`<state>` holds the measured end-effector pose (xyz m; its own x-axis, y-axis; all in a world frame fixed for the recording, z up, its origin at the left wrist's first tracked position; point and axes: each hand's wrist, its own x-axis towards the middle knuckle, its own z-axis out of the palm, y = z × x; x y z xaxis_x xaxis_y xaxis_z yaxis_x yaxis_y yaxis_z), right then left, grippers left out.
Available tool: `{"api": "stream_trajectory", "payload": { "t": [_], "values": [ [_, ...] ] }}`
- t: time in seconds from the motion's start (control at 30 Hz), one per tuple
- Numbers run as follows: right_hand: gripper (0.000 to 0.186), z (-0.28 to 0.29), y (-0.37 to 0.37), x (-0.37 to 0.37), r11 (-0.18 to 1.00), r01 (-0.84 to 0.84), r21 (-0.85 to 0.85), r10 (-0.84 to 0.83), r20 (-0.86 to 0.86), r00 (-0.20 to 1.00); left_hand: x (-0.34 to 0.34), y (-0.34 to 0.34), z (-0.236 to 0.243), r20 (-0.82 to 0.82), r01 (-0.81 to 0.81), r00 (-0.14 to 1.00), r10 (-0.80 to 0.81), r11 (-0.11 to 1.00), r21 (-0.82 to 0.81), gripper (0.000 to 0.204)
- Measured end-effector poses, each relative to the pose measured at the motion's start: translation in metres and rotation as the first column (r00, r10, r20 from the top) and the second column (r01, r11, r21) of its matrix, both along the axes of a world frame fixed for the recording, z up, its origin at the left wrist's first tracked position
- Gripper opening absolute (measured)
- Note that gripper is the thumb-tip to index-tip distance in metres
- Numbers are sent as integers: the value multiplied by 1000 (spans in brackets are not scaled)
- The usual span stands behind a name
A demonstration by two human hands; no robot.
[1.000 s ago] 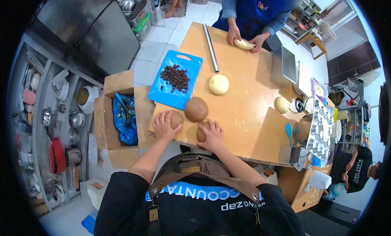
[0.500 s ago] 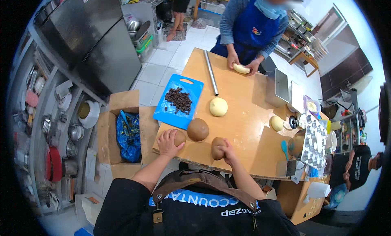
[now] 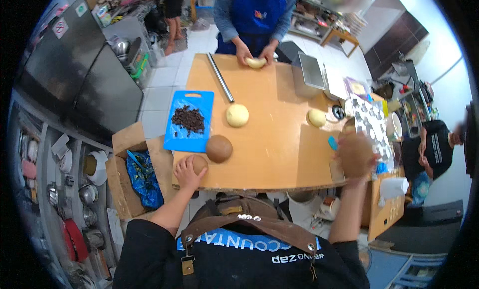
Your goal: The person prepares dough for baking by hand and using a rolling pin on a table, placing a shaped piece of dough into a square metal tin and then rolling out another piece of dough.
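Observation:
My left hand [image 3: 187,173] cups a ball of brown dough [image 3: 200,163] at the table's near left edge. Right beside it sits a larger smooth brown dough ball [image 3: 219,148]. Out to the right, my right hand [image 3: 370,161] is lifted near the table's right edge, gripping another lump of brown dough [image 3: 355,153]; both are smeared by motion and some fingers are hidden. A pale yellow dough ball [image 3: 237,115] lies farther back, and a second yellow ball [image 3: 316,118] rests toward the right. Dark chopped pieces [image 3: 188,120] lie on a blue cutting board [image 3: 170,141].
Across the wooden table [image 3: 269,154], a person in a blue apron [image 3: 254,17] handles a pale yellow dough piece [image 3: 256,63]. A metal rod [image 3: 220,78] lies nearby. Metal tins [image 3: 309,78] and a muffin tray [image 3: 370,122] crowd the right side. An open cardboard box [image 3: 123,181] stands left.
My right hand has lifted its brown dough off the near table edge and swung it far right. My left hand stays on its ball. The whole view has shifted.

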<state>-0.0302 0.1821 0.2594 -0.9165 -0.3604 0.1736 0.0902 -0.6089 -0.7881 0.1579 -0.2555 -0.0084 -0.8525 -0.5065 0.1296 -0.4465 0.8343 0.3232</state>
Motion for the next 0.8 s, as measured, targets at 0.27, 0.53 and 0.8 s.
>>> {"api": "stream_trajectory", "payload": {
  "t": [0.27, 0.53, 0.8],
  "values": [
    [102, 208, 79, 60, 316, 803, 506, 92, -859, 504, 2, 5, 1, -54, 8, 998, -9, 1000, -28, 70],
    [44, -179, -48, -7, -390, 903, 180, 668, -619, 412, -6, 2, -6, -82, 60, 995, -61, 998, -18, 71],
    [52, 26, -58, -69, -88, 858, 506, 57, -857, 512, -4, 5, -1, 24, -7, 1000, 8, 1000, -12, 73]
  ]
}}
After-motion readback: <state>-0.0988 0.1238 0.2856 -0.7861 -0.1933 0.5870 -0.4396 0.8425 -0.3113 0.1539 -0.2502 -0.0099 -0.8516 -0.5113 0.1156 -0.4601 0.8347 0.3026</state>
